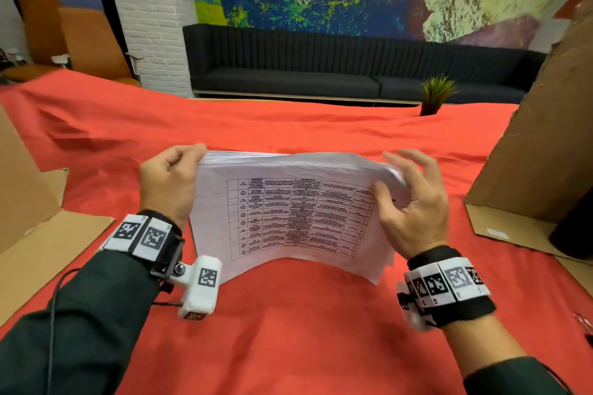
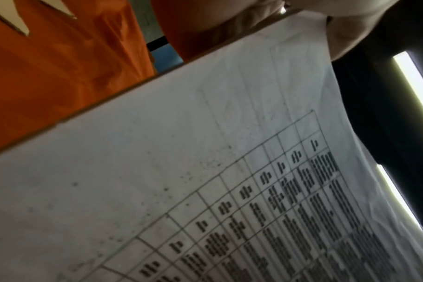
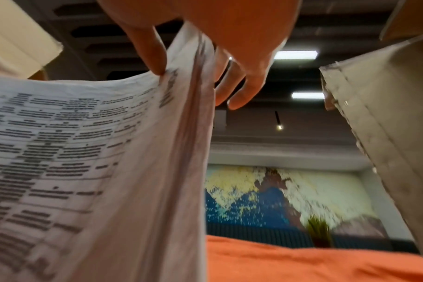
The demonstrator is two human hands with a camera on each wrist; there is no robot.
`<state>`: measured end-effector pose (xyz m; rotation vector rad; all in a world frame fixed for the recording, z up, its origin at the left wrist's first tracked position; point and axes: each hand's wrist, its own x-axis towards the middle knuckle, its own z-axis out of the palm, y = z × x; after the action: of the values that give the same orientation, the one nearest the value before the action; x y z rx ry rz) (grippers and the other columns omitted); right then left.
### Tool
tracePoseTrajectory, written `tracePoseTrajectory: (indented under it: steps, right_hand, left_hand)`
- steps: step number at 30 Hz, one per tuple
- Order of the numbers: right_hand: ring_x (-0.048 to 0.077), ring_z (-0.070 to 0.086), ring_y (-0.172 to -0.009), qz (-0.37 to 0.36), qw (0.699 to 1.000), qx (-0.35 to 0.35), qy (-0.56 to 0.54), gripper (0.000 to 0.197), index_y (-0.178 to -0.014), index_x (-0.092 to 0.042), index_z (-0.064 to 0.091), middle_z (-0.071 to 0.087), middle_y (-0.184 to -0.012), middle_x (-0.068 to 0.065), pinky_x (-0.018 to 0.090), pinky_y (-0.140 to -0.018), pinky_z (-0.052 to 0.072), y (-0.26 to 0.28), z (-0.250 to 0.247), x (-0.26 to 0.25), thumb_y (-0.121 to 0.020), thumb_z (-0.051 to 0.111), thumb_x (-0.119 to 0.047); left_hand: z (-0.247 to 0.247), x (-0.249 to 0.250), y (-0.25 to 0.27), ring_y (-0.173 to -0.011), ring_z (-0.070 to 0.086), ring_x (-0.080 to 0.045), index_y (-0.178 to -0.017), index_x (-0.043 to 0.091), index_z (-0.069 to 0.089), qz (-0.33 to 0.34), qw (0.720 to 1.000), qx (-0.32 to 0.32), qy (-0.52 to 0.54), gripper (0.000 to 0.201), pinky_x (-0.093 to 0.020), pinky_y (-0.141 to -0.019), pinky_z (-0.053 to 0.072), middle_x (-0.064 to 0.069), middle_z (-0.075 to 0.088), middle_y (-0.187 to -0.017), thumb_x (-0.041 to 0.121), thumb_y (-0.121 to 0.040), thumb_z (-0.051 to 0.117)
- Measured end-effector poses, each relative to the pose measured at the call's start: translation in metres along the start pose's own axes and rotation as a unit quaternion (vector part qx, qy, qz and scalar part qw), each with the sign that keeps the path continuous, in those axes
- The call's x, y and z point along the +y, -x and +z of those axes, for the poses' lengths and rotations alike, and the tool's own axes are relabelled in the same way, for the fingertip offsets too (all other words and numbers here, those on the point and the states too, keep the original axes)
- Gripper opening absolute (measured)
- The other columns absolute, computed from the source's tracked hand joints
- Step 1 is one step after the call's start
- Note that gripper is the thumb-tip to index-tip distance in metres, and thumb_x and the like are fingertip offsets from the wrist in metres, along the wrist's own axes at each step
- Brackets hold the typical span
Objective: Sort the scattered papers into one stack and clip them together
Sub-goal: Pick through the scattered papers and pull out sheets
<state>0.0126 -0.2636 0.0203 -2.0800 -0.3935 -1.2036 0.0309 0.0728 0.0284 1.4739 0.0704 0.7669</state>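
A stack of white papers (image 1: pixel 288 212) with a printed table on the front sheet stands on its lower edge on the red tablecloth (image 1: pixel 288 330), bowed toward me. My left hand (image 1: pixel 173 170) pinches its top left corner. At the stack's right edge is my right hand (image 1: pixel 407 196), thumb on the front sheet and fingers spread behind. The left wrist view is filled by the front sheet (image 2: pixel 205 171). In the right wrist view the thumb of the right hand (image 3: pixel 217 28) presses the paper stack (image 3: pixel 85 152) near its top edge. No clip is in view.
An open cardboard box (image 1: pixel 19 186) lies at the left, and a tall cardboard box (image 1: pixel 529 138) stands at the right. A small potted plant (image 1: pixel 433 96) sits at the table's far edge. Beyond it is a dark sofa (image 1: pixel 321 74).
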Motion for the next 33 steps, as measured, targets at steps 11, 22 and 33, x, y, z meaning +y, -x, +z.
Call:
tracePoseTrajectory:
  steps: [11,22,33]
  right_hand:
    - [0.025,0.062,-0.09,-0.081,0.962,-0.087,0.246,0.019,-0.094,-0.028,0.063,0.065,-0.091,-0.009,0.052,-0.1,0.031,-0.025,-0.01,-0.043,-0.075,0.062,-0.026]
    - [0.024,0.058,-0.097,-0.016,0.907,-0.337,0.251,0.031,-0.101,-0.028,0.062,0.062,-0.099,-0.007,0.04,-0.084,0.05,-0.063,-0.016,-0.065,-0.072,0.066,-0.016]
    - [0.034,0.059,-0.078,-0.047,0.851,-0.445,0.274,0.014,-0.078,-0.021,0.061,0.058,-0.077,0.003,0.029,-0.055,0.039,-0.082,0.003,-0.084,-0.077,0.056,-0.008]
  left_hand:
    - [0.005,-0.004,0.005,-0.059,0.061,-0.002,-0.079,0.019,0.073,0.011,0.999,-0.041,-0.009,0.014,-0.017,-0.054,0.049,0.014,0.068,-0.064,0.031,-0.086,0.076]
    - [0.009,0.002,0.007,-0.064,0.058,-0.006,-0.073,0.017,0.072,-0.008,0.999,-0.045,0.014,0.012,-0.017,-0.058,0.047,0.007,0.066,-0.069,0.027,-0.075,0.066]
    - [0.007,0.0,0.01,-0.058,0.059,-0.004,-0.07,0.019,0.072,-0.005,0.999,-0.046,0.024,0.013,-0.015,-0.051,0.047,0.012,0.066,-0.061,0.026,-0.079,0.067]
